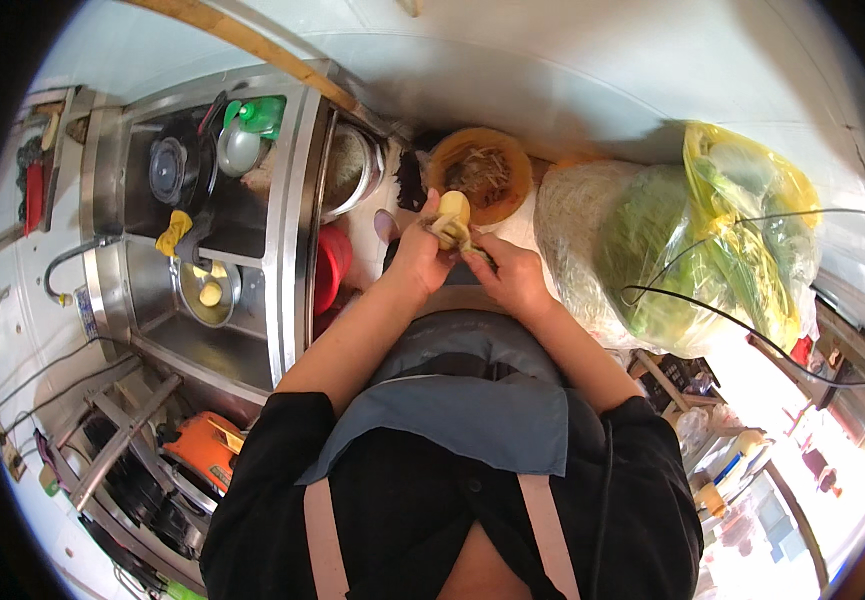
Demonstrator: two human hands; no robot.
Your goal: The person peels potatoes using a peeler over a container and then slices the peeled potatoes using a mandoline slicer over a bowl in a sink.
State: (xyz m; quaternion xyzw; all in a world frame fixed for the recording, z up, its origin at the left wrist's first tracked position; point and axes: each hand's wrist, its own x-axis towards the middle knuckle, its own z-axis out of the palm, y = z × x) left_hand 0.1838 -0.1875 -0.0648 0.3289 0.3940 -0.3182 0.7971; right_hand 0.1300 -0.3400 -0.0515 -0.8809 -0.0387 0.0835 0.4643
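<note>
My left hand point(423, 253) grips a pale yellow potato point(454, 205), its upper end bare of skin. Strips of peel point(450, 226) hang across its near side. Close against the potato, my right hand point(513, 271) is closed around a small peeling tool point(482, 255), mostly hidden by the fingers. Just beyond both hands stands a round orange-yellow bin point(516, 154) with peelings point(479, 172) inside. In the sink at left, a metal bowl point(233, 304) holds peeled potatoes point(211, 293).
At left is a steel double sink point(276, 225) with a tap point(64, 262), a black pan point(196, 165) and a green bottle point(263, 116). A red basin point(331, 266) sits below its edge. Bagged green vegetables point(650, 240) stand at right, crossed by a dark cable point(747, 330).
</note>
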